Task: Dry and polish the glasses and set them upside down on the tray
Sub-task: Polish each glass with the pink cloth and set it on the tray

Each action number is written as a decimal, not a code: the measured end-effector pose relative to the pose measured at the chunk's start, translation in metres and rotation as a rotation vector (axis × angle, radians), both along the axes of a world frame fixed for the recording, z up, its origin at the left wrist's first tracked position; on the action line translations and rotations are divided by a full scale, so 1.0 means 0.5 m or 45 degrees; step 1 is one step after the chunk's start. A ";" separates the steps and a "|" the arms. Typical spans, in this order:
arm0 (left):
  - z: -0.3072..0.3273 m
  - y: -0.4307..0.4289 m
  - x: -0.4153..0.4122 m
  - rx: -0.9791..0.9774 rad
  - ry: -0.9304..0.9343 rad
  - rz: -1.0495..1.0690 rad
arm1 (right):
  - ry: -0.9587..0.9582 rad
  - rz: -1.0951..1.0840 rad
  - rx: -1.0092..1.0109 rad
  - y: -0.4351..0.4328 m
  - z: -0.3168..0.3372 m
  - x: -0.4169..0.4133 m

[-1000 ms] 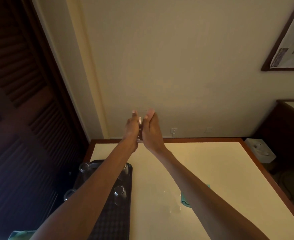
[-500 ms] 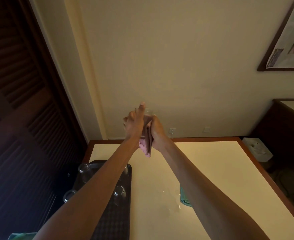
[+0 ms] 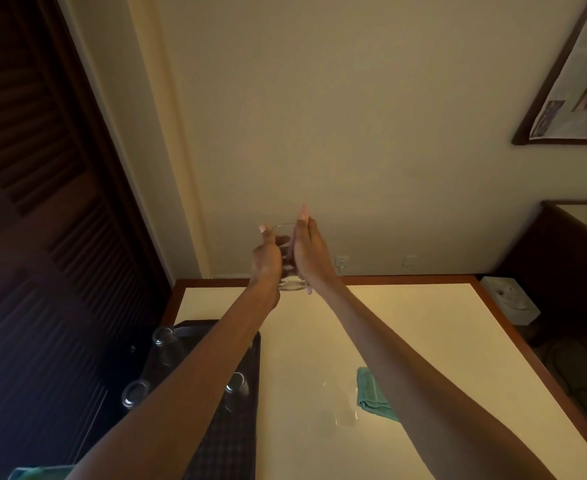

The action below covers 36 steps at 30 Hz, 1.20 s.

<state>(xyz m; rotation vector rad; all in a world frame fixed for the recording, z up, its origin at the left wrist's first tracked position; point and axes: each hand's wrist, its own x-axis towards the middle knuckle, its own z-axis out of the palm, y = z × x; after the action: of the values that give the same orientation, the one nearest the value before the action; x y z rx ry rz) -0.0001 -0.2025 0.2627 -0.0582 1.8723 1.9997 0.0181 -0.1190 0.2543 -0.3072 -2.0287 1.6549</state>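
Nearest, three tumblers [image 3: 236, 384] stand upside down on the dark tray [image 3: 195, 325] at the table's [image 3: 423, 341] left edge. A teal cloth [image 3: 371, 396] lies to their right. Farther out, raised above the table, the left hand [image 3: 268, 258] curls round a clear glass [image 3: 292, 281], and the right hand [image 3: 311, 254] presses flat against its side. The text on the framed print [image 3: 576, 81] on the wall is too small to read.

Pretty dim, warm yellowish light overall. The wall [image 3: 354, 133] and the surface [image 3: 423, 341] catch most of it, while the louvred door [image 3: 25, 202] on the left sinks nearly into black and the tray [image 3: 229, 445] is hard to read. The wide-angle lens bends the edges, so the picture frame [image 3: 555, 81] leans. Everything's a bit soft, with small glints on the glass [image 3: 290, 284].
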 end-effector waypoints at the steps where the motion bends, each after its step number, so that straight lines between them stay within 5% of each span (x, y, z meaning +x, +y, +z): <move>1: -0.002 0.005 0.002 -0.025 0.031 -0.015 | -0.046 0.035 -0.109 0.008 0.006 0.000; 7: -0.001 0.018 -0.006 -0.221 0.210 0.029 | -0.369 0.202 -0.829 0.027 0.007 0.002; 12: 0.005 0.013 -0.027 -0.048 0.301 0.087 | -0.302 0.173 -0.653 -0.010 -0.013 0.028; 20: 0.012 0.004 -0.022 0.046 0.068 0.044 | 0.130 -0.010 0.158 -0.046 -0.044 0.030; 25: 0.001 0.009 -0.024 0.079 0.024 -0.001 | 0.060 -0.062 0.096 -0.012 -0.024 0.005; 32: 0.000 0.007 -0.020 0.008 0.148 -0.091 | -0.261 0.112 -0.680 0.011 -0.003 0.005; 36: 0.017 0.003 -0.020 0.067 0.221 -0.046 | -0.260 0.187 -0.638 -0.011 -0.009 0.013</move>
<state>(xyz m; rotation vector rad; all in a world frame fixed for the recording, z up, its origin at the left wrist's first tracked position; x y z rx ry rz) -0.0103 -0.2008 0.2713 0.1678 1.9083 2.0865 0.0246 -0.1244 0.2495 -0.5268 -1.7777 2.3007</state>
